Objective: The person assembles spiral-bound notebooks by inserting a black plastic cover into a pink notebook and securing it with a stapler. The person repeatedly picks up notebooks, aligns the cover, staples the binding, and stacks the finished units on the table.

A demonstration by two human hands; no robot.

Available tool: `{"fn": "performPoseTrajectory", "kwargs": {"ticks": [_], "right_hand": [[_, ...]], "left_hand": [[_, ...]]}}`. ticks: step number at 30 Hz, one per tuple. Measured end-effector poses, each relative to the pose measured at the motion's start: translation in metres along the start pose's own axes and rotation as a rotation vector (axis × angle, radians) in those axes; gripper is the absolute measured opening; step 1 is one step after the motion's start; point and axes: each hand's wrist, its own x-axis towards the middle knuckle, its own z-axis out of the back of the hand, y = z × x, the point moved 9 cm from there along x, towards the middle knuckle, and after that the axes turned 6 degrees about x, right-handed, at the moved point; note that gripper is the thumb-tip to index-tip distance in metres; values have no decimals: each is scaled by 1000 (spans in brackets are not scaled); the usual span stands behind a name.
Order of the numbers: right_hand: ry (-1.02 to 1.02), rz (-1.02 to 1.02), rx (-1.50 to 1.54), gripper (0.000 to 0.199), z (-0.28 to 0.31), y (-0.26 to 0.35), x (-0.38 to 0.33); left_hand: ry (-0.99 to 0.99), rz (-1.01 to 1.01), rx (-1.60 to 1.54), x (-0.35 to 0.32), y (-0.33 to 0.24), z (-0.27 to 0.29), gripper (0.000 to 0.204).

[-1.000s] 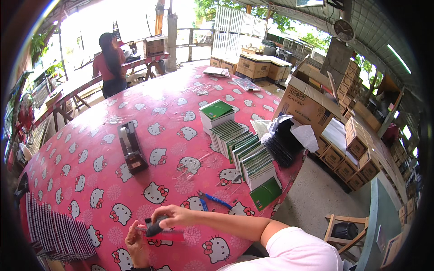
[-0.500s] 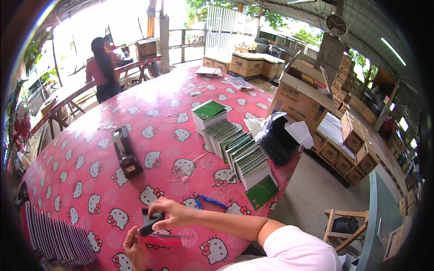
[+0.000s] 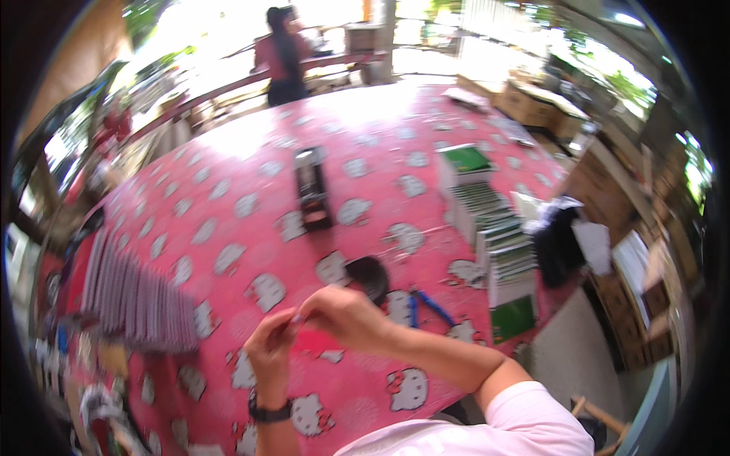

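My left hand, with a dark watch on its wrist, is closed in a pinch at the end of a small red spiral notebook. My right hand meets it there, fingertips pinched together; what they grip is too small and blurred to make out. Just beyond my right hand a black round object, like a small bowl, sits on the table. Blue-handled pliers lie to its right. The notebook is partly hidden by my hands.
A black tape dispenser stands on the pink patterned table. Purple-edged spiral notebooks are lined up at left, green notebooks at right. Black coils and a cardboard box are farther right. A person stands beyond the table.
My right hand has let go of the black object, which now rests on the table, and has moved to my left fingertips. The view has swung left and is blurred.
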Motion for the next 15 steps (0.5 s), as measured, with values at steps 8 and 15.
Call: {"fn": "performPoseTrajectory", "kwargs": {"ticks": [8,15], "right_hand": [[24,-13,15,17,-15,27,36],[64,79,-11,17,-12,35,36]], "left_hand": [[-90,-124,-127,9,-41,29,18],[-100,-125,-81,6,-48,31,16]]}}
